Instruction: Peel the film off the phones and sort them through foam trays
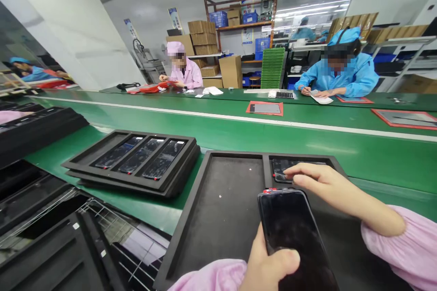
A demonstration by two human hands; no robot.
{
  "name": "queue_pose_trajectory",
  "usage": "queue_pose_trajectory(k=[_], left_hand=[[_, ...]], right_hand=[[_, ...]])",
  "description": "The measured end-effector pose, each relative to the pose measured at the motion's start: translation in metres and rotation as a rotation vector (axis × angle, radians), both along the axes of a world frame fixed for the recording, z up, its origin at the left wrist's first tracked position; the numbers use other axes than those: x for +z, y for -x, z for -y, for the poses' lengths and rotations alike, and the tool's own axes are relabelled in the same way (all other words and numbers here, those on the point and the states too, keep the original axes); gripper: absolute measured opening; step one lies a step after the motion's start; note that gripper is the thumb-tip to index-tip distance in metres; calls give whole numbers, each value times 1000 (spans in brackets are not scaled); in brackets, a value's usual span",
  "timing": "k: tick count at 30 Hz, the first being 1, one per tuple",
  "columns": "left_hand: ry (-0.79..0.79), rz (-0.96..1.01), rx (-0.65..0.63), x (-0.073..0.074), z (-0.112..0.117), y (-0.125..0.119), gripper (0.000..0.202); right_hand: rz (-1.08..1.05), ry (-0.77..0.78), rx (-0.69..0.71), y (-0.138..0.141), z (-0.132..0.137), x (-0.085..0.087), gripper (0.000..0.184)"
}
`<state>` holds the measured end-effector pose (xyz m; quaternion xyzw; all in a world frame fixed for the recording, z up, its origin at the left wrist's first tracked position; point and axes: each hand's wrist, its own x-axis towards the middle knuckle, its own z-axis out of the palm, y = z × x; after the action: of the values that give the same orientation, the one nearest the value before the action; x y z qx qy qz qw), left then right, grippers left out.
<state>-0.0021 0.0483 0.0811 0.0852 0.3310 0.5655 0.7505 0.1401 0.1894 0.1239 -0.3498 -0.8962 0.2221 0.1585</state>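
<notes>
My left hand (pixel 273 261) grips a black phone screen (pixel 290 227), its thumb across the front. Red tabs show at this screen's top edge; whether more than one screen is stacked there I cannot tell. Above it, my right hand (pixel 317 182) reaches over the black foam tray (pixel 221 209) with fingers stretched out. Its fingertips touch the left end of another phone screen (pixel 280 164) lying in the tray's upper right compartment. My hand covers part of that screen, and the right thumb is hidden. The tray's large left compartment holds only a few small white specks.
To the left, stacked foam trays (pixel 167 182) hold 3 dark screens. More trays (pixel 51 254) lie over a wire rack (pixel 136 259) at lower left. Across the green bench (pixel 232 132) sit a person in pink (pixel 186 72) and a person in blue (pixel 358 75). A red-edged mat (pixel 264 108) lies between them.
</notes>
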Motion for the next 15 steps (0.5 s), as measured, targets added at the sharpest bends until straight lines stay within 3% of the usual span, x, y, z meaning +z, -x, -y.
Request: queue_pose_trajectory(k=[3,5,7,10,13,15], left_hand=[[-47,0,-11,0,-1,0,68],[-71,-2,-8,0,-2,0,68],[-100,-3,1,-2,-3,1,65],[-107,4,8,-7,-3,1,62],[-52,-7,-15,-15,-1,1,57],[-21,-2,-12,-17,2,0,55]], right_hand=[[-110,-4,140,28,15,21,25],[-106,-111,254,40,19,26,19],[-127,-274,322,44,24,25,24],[-189,-470,386,32,39,18,29],[-201,-463,458,7,59,8,39],[-185,-402,482,-8,68,3,32]])
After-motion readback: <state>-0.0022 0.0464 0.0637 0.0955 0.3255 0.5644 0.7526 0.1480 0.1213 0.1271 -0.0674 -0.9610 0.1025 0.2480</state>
